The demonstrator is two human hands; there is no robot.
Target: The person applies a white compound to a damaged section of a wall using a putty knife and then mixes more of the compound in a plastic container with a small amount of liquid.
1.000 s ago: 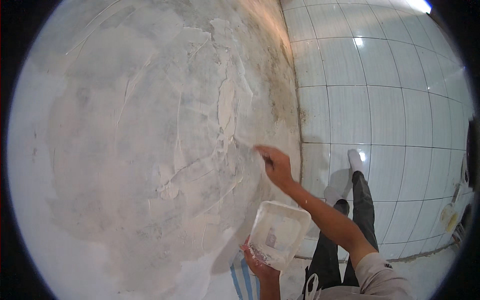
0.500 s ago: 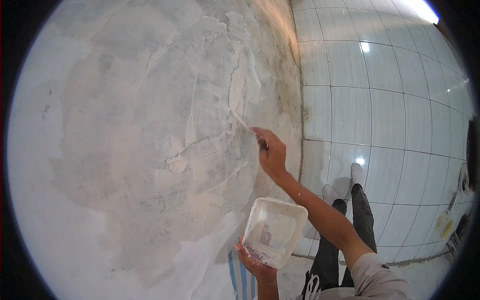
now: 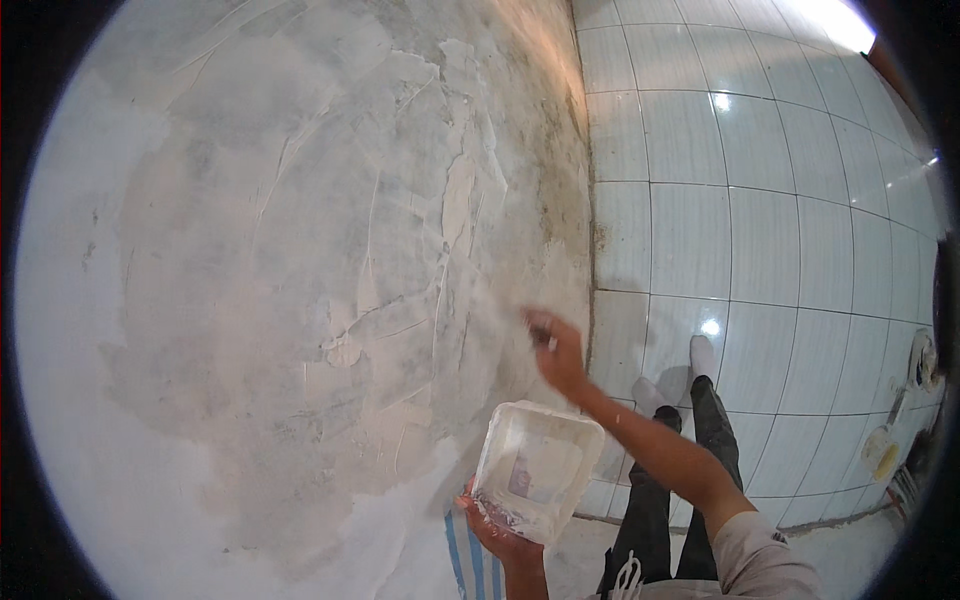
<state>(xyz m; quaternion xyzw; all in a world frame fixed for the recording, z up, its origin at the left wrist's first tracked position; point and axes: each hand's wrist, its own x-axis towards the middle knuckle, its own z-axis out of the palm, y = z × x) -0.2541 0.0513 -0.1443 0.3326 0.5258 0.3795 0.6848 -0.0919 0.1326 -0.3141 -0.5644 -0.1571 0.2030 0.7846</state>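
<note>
My left hand [image 3: 500, 525] grips a white, putty-smeared plastic tray [image 3: 545, 450] from its lower left. Above the tray, my right hand [image 3: 550, 345] is closed around a pale scraper, its blade smeared by motion, beside the plastered wall [image 3: 260, 300]. That wall carries rough patches and ridges of cream filler [image 3: 457, 205], up and left of my right hand. A blue-and-white striped piece of material [image 3: 465, 550] shows beneath my left hand.
Pale glossy floor tiles [image 3: 760, 240] meet the wall along a dirty edge. My feet [image 3: 700, 355] in pale socks stand on them near that edge. A yellowish container [image 3: 882, 452] and other indistinct items [image 3: 922, 360] lie at the far right.
My right hand rose along the wall to the filler patch, then came down again, blurred. The tray has shifted slightly left in view, still in my left hand.
</note>
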